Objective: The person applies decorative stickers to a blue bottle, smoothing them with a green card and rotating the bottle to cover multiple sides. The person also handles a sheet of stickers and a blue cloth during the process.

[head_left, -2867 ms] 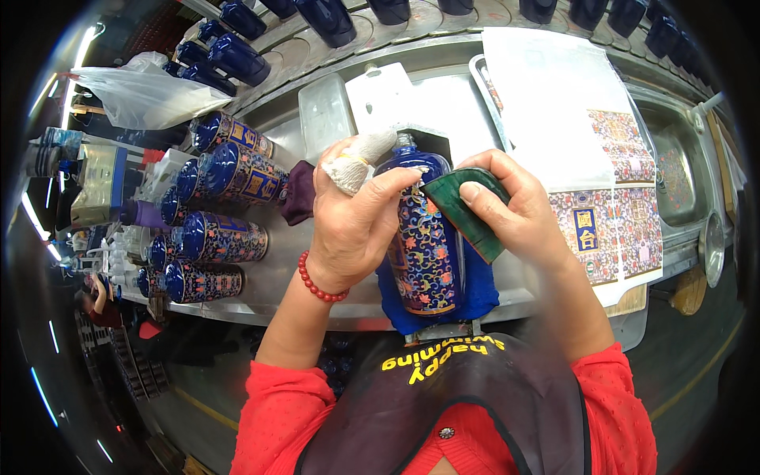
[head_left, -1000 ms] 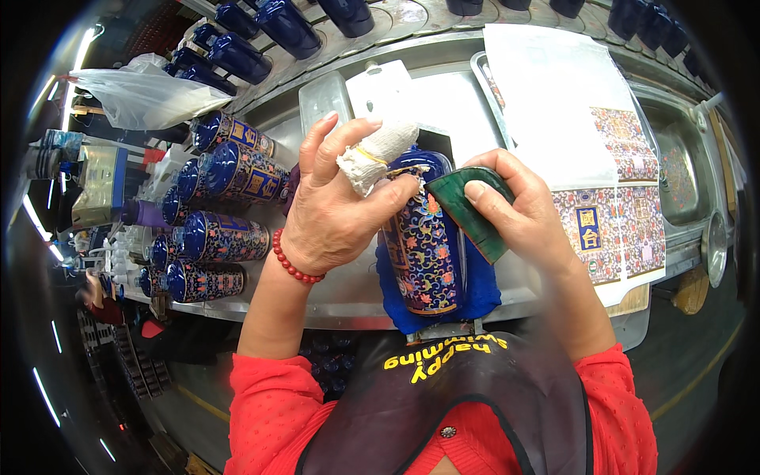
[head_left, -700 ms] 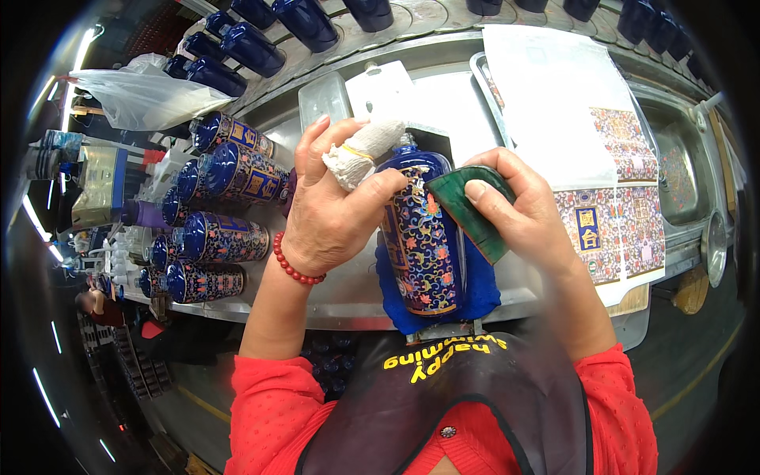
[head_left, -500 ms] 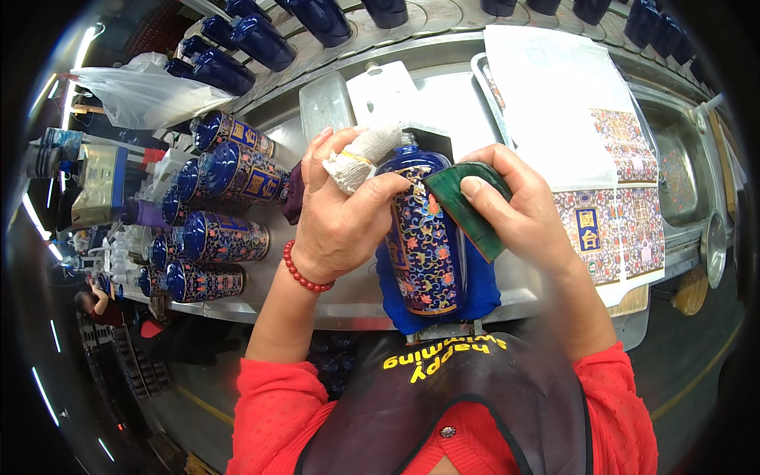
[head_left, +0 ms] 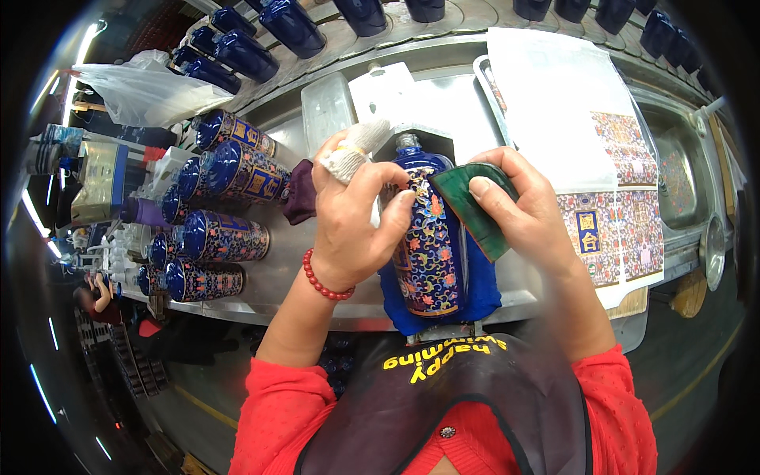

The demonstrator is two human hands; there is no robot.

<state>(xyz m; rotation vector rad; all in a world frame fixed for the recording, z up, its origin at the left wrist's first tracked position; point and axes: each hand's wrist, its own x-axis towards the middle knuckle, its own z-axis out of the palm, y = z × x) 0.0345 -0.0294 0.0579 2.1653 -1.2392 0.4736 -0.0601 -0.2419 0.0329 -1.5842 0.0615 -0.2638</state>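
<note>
A blue bottle (head_left: pixel 431 237) with a flowered decal lies tilted on a blue cloth (head_left: pixel 483 297) in front of me, its neck pointing away. My left hand (head_left: pixel 356 210) is at the bottle's left shoulder, thumb and forefinger curled with a small gap between their tips. One of its fingers is wrapped in white cloth (head_left: pixel 348 158), and a red bead bracelet circles the wrist. My right hand (head_left: pixel 518 206) grips a green flat scraper (head_left: pixel 471 210) between thumb and fingers. The scraper's left edge is beside the upper right of the bottle.
Several decorated bottles (head_left: pixel 226 236) lie to the left near a purple cloth (head_left: pixel 299 192). Printed decal sheets (head_left: pixel 609 214) with white paper are at right, beside a metal sink (head_left: pixel 681 174). Plain blue bottles (head_left: pixel 293 28) line a conveyor at the back. A clear tray (head_left: pixel 326 107) stands behind.
My left hand has shifted slightly right and down; its thumb and forefinger have moved a little apart. The right hand and scraper have barely moved. Bottles on the conveyor have shifted.
</note>
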